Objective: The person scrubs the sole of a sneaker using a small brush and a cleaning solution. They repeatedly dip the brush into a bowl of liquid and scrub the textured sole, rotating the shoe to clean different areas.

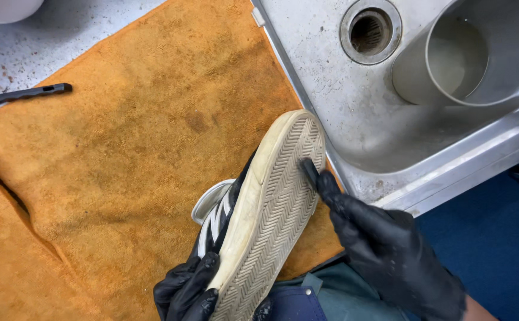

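While two gloved hands, left hand (187,290) and right hand (384,249), hold one shoe (265,208), one towel (122,166) lies beneath.

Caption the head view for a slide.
Gloved left hand holds shoe sole-up over towel; right hand touches sole beside sink.

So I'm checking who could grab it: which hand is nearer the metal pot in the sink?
Right. The right hand is at the shoe sole beside the sink edge, below the metal pot; the left hand grips the shoe's heel end, farther away.

Both hands (384,249) in glossy black gloves; blue-grey apron (325,297) below.
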